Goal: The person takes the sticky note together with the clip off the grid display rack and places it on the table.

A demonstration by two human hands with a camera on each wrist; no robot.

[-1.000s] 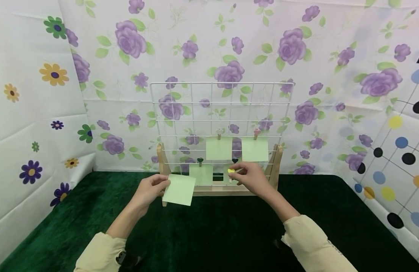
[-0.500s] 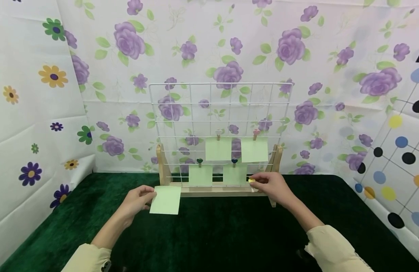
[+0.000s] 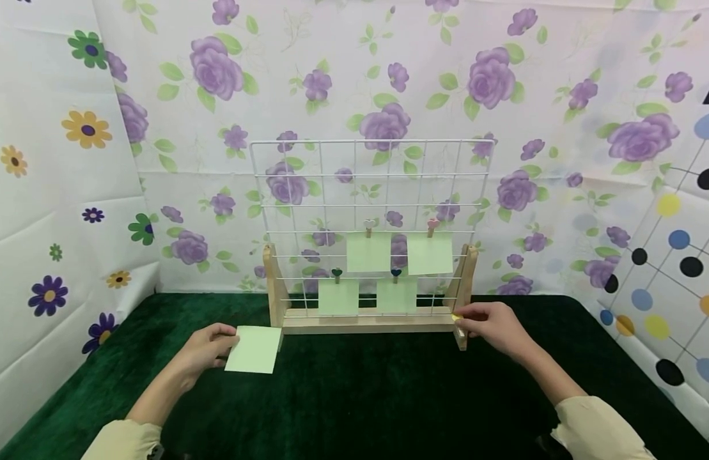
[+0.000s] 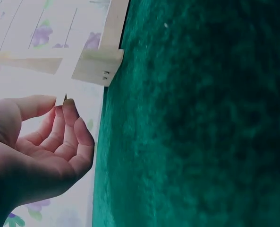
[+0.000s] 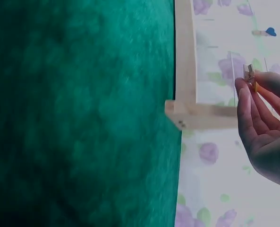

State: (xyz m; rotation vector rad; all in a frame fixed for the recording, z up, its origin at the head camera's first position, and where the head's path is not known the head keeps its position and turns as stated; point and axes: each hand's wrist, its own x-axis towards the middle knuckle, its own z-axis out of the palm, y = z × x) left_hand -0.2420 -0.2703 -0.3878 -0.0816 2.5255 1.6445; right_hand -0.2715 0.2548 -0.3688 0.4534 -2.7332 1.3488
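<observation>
My left hand [image 3: 204, 353] pinches a pale green paper square [image 3: 253, 349] by its left edge, in front of the left foot of a white wire grid rack [image 3: 371, 174]. Between thumb and fingers, my right hand [image 3: 498, 329] holds a small wooden clothespin [image 5: 249, 74] with a yellow top, near the rack's right wooden foot [image 3: 462, 319]. Two green squares hang from clothespins on a middle wire, the right one [image 3: 430, 253] under a pink heart. Lower down hang two more, a left sheet [image 3: 339, 297] under a dark green heart and a right sheet [image 3: 397, 295] under a dark blue heart.
The rack stands on a wooden base [image 3: 368, 324] at the back of a dark green cloth-covered table [image 3: 360, 396]. Behind it is a flowered backdrop [image 3: 319, 57]. Patterned sheets stand at the left and right sides.
My left hand has moved left and down with the paper. My right hand has moved right and down with the clothespin, away from the lower right sheet to the rack's right foot.
</observation>
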